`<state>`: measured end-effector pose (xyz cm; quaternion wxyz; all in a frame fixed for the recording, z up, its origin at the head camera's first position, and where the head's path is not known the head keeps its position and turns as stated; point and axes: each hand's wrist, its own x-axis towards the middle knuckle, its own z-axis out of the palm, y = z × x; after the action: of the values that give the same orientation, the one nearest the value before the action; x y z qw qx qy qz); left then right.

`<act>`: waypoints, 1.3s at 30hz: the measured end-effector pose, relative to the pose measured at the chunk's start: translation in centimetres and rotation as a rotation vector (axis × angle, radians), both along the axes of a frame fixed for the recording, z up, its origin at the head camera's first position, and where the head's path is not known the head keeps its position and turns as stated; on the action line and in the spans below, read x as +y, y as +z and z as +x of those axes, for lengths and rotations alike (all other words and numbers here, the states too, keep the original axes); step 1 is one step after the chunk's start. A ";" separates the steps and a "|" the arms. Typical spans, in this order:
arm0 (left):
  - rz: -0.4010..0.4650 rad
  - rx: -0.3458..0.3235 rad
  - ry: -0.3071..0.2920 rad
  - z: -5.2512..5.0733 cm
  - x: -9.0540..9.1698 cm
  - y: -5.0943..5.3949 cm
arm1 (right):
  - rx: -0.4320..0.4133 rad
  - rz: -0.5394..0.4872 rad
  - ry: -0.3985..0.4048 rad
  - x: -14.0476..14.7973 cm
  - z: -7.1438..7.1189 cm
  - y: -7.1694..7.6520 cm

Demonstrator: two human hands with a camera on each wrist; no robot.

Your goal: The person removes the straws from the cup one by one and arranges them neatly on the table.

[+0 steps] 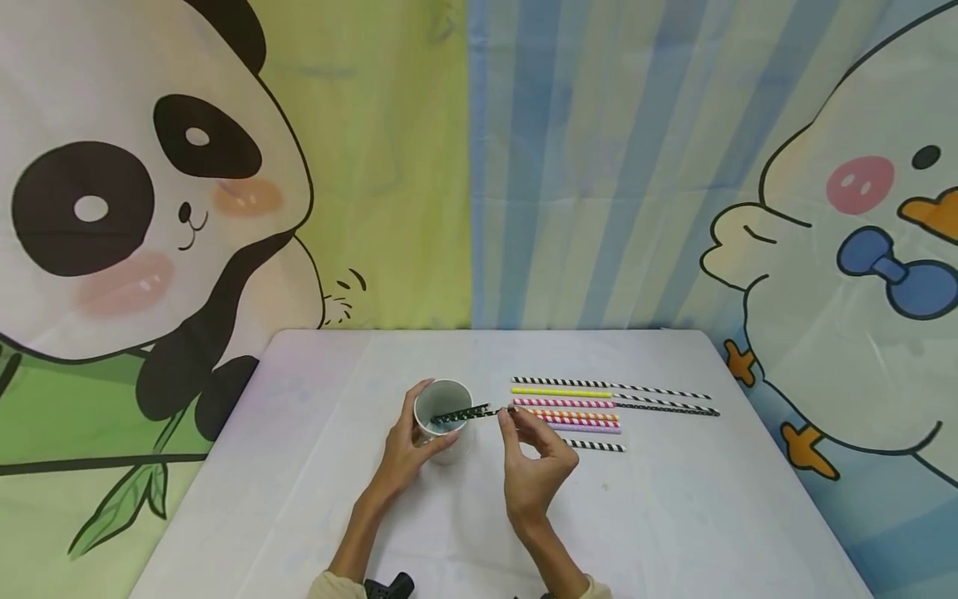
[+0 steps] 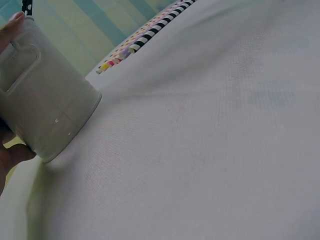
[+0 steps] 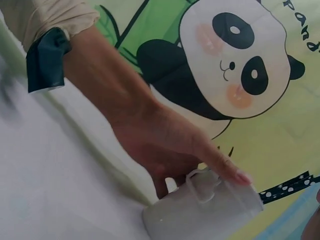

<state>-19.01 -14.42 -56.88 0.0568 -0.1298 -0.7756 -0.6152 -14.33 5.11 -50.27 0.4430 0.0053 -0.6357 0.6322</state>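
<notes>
A white mug [image 1: 449, 393] is held in my left hand [image 1: 402, 453], its mouth leaning towards the right hand. In the left wrist view the side and handle of the mug [image 2: 57, 95] show, with a finger and thumb around it. Black straws with white dots [image 1: 462, 413] stick out of the mug's mouth; I cannot tell exactly how many. With fingertips and thumb my right hand [image 1: 540, 466] pinches the outer end of a dotted straw. Whether the mug's base touches the table is unclear.
Right of the mug, straws lie in rows on the white table [image 1: 674, 516]: black-and-white striped straws [image 1: 560, 382], a yellow straw [image 1: 561, 392], a pink straw [image 1: 561, 403], an orange straw [image 1: 580, 415] and a purple straw [image 1: 591, 429]. A printed cloth [image 1: 374, 166] hangs behind.
</notes>
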 end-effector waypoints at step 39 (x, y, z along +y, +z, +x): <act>0.006 0.009 -0.011 0.0 -0.1 0.0 | 0.271 -0.315 0.240 7.8 -2.3 4.0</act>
<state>-19.04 -14.49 -56.90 0.0573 -0.1363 -0.7727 -0.6173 -16.62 12.92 -46.27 0.4412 0.0964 -0.4587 0.7653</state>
